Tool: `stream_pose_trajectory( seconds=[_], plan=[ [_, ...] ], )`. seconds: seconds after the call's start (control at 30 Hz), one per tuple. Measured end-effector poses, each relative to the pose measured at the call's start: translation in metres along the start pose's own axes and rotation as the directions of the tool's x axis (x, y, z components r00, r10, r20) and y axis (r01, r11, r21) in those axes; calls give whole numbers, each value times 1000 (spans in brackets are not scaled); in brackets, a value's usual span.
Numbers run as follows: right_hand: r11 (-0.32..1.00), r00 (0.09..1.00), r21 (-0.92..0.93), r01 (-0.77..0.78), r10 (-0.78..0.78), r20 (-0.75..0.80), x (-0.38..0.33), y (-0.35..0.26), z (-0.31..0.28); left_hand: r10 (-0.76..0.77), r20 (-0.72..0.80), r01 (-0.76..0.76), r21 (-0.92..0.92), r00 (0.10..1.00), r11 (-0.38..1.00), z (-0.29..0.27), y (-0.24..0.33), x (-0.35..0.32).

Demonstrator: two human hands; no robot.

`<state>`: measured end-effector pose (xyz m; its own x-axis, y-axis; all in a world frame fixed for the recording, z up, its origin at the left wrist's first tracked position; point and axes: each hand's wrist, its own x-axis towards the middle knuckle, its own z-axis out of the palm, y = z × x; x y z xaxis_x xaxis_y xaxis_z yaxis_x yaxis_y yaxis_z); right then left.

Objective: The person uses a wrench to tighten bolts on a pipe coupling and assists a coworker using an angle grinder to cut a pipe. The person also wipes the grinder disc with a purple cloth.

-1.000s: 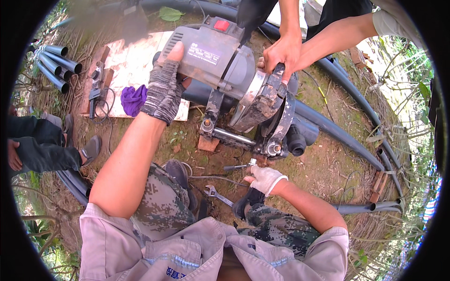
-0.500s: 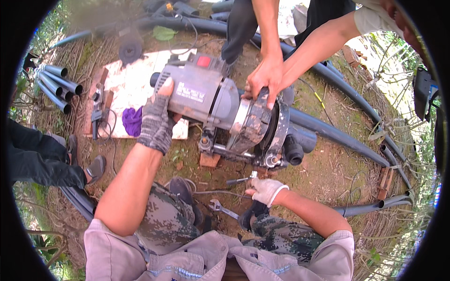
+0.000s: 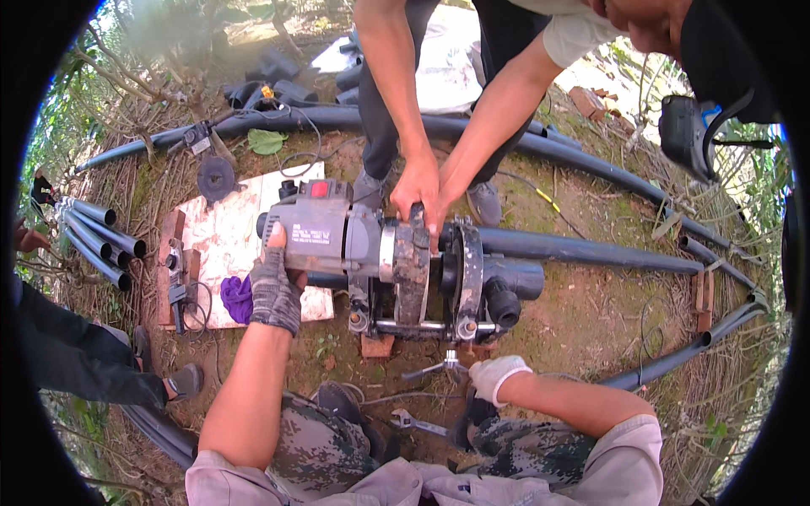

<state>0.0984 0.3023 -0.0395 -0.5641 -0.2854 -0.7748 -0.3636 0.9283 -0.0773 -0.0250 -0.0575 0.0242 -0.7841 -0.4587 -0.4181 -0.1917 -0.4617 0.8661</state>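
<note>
Have left hand [image 3: 277,291] in a grey striped fingerless glove [image 3: 270,299], wrapped around the rear of a bulky grey electric power tool with a red switch [image 3: 316,232], thumb on top. Can spot that tool dead centre, up in a black metal ring clamp frame [image 3: 469,282], with co-worker's hands [image 3: 419,187] on its upper black part. Also see right hand [image 3: 496,379], white-gloved, loosely curled just beside a silver T-shaped metal handle [image 3: 451,360]; can't tell if gripping it. Plus a silver adjustable spanner [image 3: 422,423] on brown dirt [image 3: 582,312].
</note>
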Motion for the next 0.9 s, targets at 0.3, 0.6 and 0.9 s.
stream_pose_trajectory(
  seconds=[0.3,0.6,0.9],
  plan=[
    [981,993,154,-119,115,32,46,33,70,0,-24,2,78,1000,997,23,-3,13],
    [960,958,171,220,-181,-221,161,12,158,-59,-78,61,24,995,998,43,-4,46],
    [30,999,999,12,38,-13,191,-114,161,-2,-23,0,-115,1000,993,14,5,57]
  ],
)
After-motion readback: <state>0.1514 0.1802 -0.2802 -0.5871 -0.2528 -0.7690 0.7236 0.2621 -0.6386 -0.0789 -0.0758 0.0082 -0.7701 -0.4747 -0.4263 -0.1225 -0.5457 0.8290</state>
